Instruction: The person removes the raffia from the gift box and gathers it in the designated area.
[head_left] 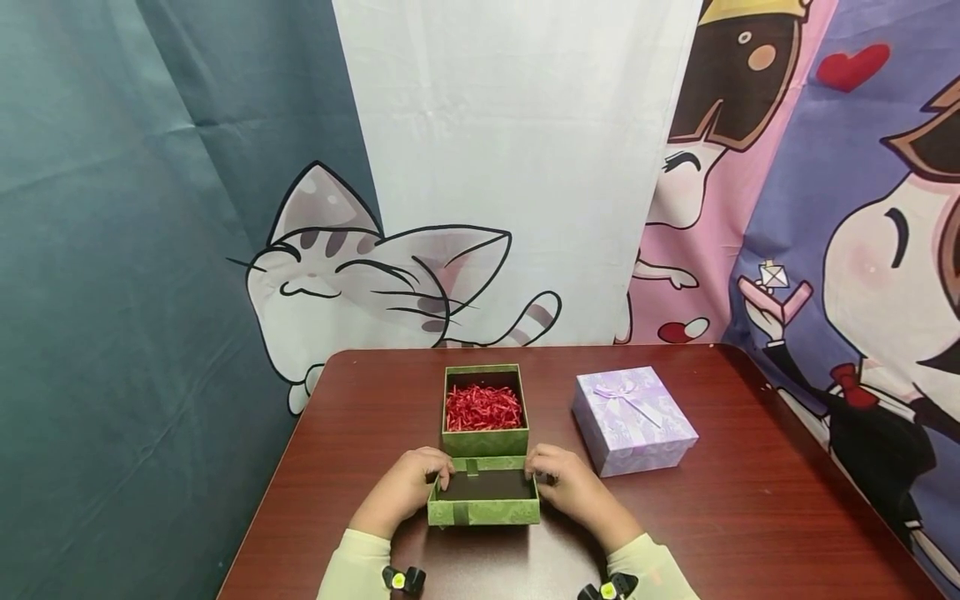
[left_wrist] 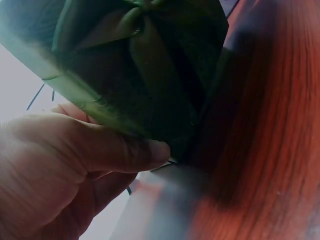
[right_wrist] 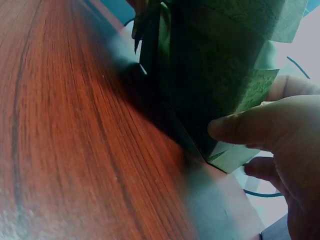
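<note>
Both hands hold a green patterned lid (head_left: 495, 512), its dark hollow inside facing the head camera. The left hand (head_left: 408, 487) pinches its left edge and the right hand (head_left: 573, 487) its right edge. In the left wrist view, the left hand (left_wrist: 75, 160) has its thumb on the lid's outer face (left_wrist: 120, 100), where a ribbon bow shows. The right wrist view shows the right hand (right_wrist: 285, 135) with its thumb against the lid (right_wrist: 205, 75). Just beyond the lid stands a green box (head_left: 486, 443) filled with red shredded paper (head_left: 483, 407).
A lilac gift box (head_left: 636, 421) with a bow on its lid stands at the right of the dark red wooden table (head_left: 375, 400). Behind the table hangs a curtain (head_left: 525, 150) with cartoon figures.
</note>
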